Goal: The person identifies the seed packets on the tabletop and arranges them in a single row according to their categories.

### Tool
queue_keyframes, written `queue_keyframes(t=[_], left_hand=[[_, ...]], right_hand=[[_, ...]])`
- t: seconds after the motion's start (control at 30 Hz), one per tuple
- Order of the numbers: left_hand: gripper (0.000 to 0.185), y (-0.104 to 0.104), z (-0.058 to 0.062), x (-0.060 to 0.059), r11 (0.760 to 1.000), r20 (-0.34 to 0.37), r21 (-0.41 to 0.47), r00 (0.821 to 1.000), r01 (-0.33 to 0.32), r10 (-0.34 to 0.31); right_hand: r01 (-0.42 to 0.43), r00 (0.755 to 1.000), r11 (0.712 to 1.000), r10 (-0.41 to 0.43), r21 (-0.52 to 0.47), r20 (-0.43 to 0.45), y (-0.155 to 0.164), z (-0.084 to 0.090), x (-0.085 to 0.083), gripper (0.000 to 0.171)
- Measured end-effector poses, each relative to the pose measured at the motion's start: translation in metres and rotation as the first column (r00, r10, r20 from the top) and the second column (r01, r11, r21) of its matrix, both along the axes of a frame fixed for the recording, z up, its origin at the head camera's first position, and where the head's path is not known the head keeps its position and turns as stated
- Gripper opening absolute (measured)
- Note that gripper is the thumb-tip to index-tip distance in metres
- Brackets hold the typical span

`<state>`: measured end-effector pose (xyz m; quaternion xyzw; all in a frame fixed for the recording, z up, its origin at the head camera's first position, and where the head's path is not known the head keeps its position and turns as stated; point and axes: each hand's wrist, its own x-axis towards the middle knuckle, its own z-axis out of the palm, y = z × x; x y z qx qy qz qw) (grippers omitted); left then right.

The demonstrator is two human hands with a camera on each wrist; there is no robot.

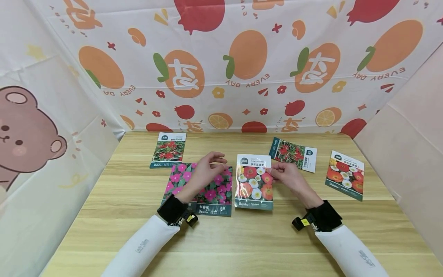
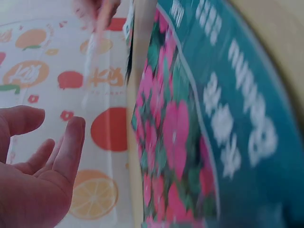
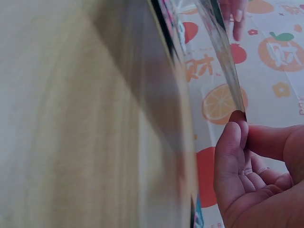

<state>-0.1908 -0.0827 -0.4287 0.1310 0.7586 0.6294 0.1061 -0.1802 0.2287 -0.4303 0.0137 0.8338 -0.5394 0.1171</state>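
My right hand (image 1: pixel 288 177) pinches the right edge of a seed packet (image 1: pixel 254 188) printed with red, orange and white poppies. In the right wrist view, thumb and fingers grip the packet (image 3: pixel 232 71), seen edge-on and raised off the table. My left hand (image 1: pixel 206 173) hovers over two pink-flowered seed packets, its fingers loosely bent and holding nothing. The right pink packet (image 1: pixel 214 198) overlaps the left pink packet (image 1: pixel 175 179), which my left wrist partly hides. In the left wrist view, a pink-flowered packet (image 2: pixel 175 137) lies below the hand.
At the back left of the wooden table (image 1: pixel 249 246) lies a red-flowered packet (image 1: pixel 168 151). Another red-flowered packet (image 1: pixel 292 154) lies sideways behind my right hand. Farther right is a second poppy packet (image 1: pixel 346 175). A fruit-patterned cloth (image 1: pixel 207 111) hangs behind the table.
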Motion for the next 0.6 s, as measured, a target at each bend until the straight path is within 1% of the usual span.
queue_keyframes(t=[0.1, 0.13, 0.17, 0.2, 0.3, 0.33, 0.37, 0.4, 0.43, 0.53, 0.6], left_hand=[[0.038, -0.008, 0.002, -0.002, 0.999, -0.044, -0.006, 0.998, -0.036, 0.036], [0.038, -0.011, -0.002, -0.004, 0.999, -0.059, 0.0, 0.998, -0.035, 0.034], [0.038, -0.013, -0.003, -0.004, 0.999, -0.068, 0.003, 0.997, -0.038, 0.038], [0.039, -0.016, -0.006, -0.005, 0.999, -0.075, -0.007, 0.996, -0.042, 0.041], [0.045, -0.024, -0.021, -0.01, 1.0, -0.111, 0.003, 0.993, -0.025, 0.025], [0.045, -0.025, -0.021, -0.01, 1.0, -0.111, 0.01, 0.993, -0.026, 0.027], [0.044, -0.025, -0.017, -0.008, 0.999, -0.104, 0.014, 0.994, -0.032, 0.034], [0.043, -0.026, -0.017, -0.007, 0.999, -0.098, 0.02, 0.995, -0.032, 0.034], [0.041, -0.027, -0.013, -0.006, 0.999, -0.094, 0.033, 0.995, -0.033, 0.036], [0.035, -0.025, 0.002, 0.0, 0.998, -0.043, 0.032, 0.998, -0.052, 0.053], [0.033, -0.026, 0.004, 0.0, 0.998, -0.035, 0.02, 0.998, -0.055, 0.055]], right_hand=[[-0.029, 0.999, 0.999, 0.03, 0.034, -0.013, 0.0, -0.005, 0.0, 0.029], [-0.039, 0.999, 0.998, 0.04, 0.041, -0.019, 0.0, -0.007, 0.0, 0.029], [-0.049, 0.998, 0.998, 0.05, 0.041, -0.024, -0.001, -0.008, -0.001, 0.028], [-0.053, 0.998, 0.998, 0.054, 0.034, -0.022, -0.002, -0.009, -0.001, 0.028], [-0.072, 0.997, 0.997, 0.073, 0.03, -0.018, -0.005, -0.01, -0.001, 0.026], [-0.079, 0.997, 0.996, 0.079, 0.031, -0.016, -0.006, -0.011, -0.001, 0.026], [-0.083, 0.996, 0.996, 0.083, 0.032, -0.013, -0.007, -0.011, -0.001, 0.025], [-0.087, 0.996, 0.996, 0.088, 0.032, -0.012, -0.008, -0.011, -0.001, 0.024], [-0.093, 0.996, 0.995, 0.093, 0.036, -0.011, -0.008, -0.012, -0.001, 0.024], [-0.1, 0.995, 0.994, 0.101, 0.051, -0.006, -0.01, -0.013, -0.002, 0.025], [-0.101, 0.995, 0.993, 0.101, 0.062, -0.002, -0.011, -0.014, -0.002, 0.025]])
